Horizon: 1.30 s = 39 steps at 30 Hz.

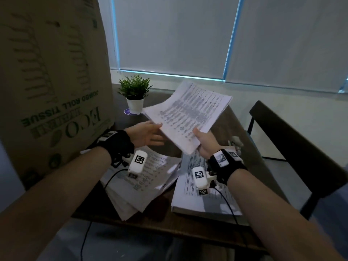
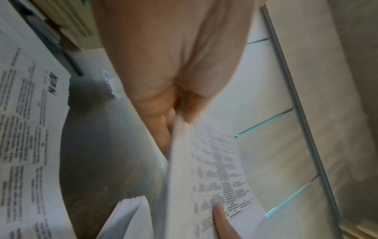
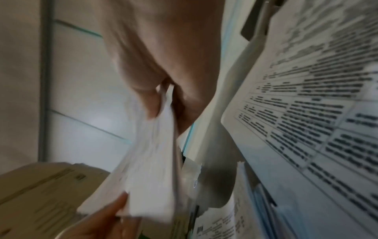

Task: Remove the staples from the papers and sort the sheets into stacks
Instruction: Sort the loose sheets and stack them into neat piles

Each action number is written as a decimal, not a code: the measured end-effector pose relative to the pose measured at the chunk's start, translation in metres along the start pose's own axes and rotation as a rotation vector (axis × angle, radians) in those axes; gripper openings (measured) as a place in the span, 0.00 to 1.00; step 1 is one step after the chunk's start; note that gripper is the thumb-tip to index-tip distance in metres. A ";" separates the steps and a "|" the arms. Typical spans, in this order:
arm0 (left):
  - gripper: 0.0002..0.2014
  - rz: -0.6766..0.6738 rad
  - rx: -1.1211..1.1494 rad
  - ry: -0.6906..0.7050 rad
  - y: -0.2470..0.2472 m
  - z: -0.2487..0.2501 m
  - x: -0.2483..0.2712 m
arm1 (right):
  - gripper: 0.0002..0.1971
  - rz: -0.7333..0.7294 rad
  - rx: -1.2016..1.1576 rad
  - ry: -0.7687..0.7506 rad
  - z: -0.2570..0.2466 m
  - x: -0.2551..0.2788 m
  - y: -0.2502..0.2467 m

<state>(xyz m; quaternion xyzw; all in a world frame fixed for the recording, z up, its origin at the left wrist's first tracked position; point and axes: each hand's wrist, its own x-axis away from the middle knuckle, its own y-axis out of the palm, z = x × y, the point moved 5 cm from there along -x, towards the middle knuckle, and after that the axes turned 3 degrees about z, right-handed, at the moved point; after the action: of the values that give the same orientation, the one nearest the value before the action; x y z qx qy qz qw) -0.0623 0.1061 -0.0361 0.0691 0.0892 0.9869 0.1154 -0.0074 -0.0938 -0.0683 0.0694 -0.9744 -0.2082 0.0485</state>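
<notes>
A bundle of printed sheets [image 1: 188,112] is raised over the table, tilted up toward the window. My right hand [image 1: 197,140] grips its near corner, thumb on top and fingers beneath; the right wrist view shows the bundle [image 3: 151,161] running out from between thumb and fingers [image 3: 147,103]. My left hand [image 1: 159,133] holds the left edge, thumb tip on the sheet and fingers stretched underneath; in the left wrist view the paper [image 2: 212,161] enters between thumb and fingers [image 2: 161,116]. No staple can be made out.
Two paper piles lie on the brown table [image 1: 231,119]: a fanned one [image 1: 146,178] under my left wrist and a squarer one [image 1: 199,187] under my right. A big cardboard box [image 1: 52,81] stands left, a potted plant [image 1: 134,93] behind, a dark chair [image 1: 301,147] right. Small white items [image 1: 235,143] lie near the right pile.
</notes>
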 end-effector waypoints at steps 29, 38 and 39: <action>0.21 0.671 -0.574 -0.613 -0.118 -0.062 0.138 | 0.20 -0.379 1.664 0.150 0.053 0.026 0.099; 0.22 0.837 -0.432 -0.429 -0.117 -0.091 0.129 | 0.29 -0.471 1.729 0.364 0.088 0.027 0.108; 0.22 0.847 -0.482 -0.427 -0.116 -0.091 0.130 | 0.30 -0.490 1.734 0.341 0.088 0.033 0.111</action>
<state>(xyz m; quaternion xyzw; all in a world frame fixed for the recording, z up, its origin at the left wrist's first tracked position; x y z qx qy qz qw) -0.1764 0.2341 -0.1318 0.2699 -0.2011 0.9036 -0.2649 -0.0641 0.0367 -0.1005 0.3158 -0.7272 0.6046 0.0769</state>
